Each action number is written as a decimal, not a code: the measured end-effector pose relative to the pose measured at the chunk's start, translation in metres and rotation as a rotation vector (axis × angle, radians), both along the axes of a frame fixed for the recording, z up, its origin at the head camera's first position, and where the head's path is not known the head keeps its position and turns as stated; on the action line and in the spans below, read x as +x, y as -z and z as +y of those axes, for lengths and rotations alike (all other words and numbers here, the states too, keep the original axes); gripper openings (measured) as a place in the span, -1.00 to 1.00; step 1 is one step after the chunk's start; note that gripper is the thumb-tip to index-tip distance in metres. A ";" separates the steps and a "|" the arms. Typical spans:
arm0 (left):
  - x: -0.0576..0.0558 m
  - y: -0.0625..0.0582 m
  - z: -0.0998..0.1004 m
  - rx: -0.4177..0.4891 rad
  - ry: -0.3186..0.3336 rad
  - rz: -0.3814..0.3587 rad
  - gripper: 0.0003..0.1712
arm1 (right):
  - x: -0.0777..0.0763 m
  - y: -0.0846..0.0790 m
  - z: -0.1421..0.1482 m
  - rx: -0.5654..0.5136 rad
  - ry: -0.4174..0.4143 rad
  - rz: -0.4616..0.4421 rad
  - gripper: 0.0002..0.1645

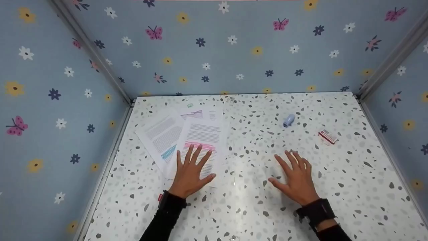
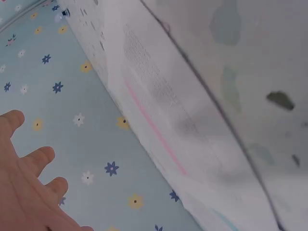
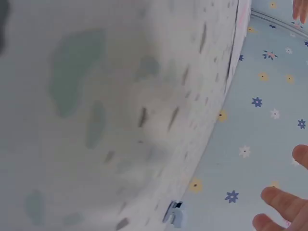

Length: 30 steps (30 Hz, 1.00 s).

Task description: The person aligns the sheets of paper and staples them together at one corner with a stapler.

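Printed sheets of paper lie overlapping at the left of the speckled table, one with a pink highlighted band and another sheet with a blue one. Over the front sheet is my left hand, fingers spread and holding nothing; the left wrist view shows the hand raised apart from the paper. My right hand is held over bare tabletop, its fingers parted and nothing in them. Beyond it lie a small light-blue object with a dark end and a small red-and-white block.
The white speckled table meets flower-patterned panels on the left, back and right. Metal posts stand in the back corners. A dark band is strapped round each wrist.
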State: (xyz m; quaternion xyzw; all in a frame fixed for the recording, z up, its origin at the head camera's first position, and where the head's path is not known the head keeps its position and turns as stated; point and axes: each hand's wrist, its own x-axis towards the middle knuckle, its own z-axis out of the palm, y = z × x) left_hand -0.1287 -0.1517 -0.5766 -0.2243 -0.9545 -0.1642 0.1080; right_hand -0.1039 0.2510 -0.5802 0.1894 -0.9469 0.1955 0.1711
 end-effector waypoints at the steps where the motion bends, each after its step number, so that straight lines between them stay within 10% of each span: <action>1: -0.004 -0.004 -0.002 0.000 -0.007 0.012 -0.08 | -0.003 -0.003 -0.001 -0.002 0.001 0.017 -0.01; 17: -0.055 -0.072 -0.033 0.112 -0.157 0.085 -0.08 | -0.061 -0.077 -0.049 -0.091 -0.010 0.204 0.03; 30: -0.084 -0.083 -0.046 0.255 -0.257 0.119 -0.20 | -0.110 -0.092 -0.100 -0.173 0.045 0.109 0.00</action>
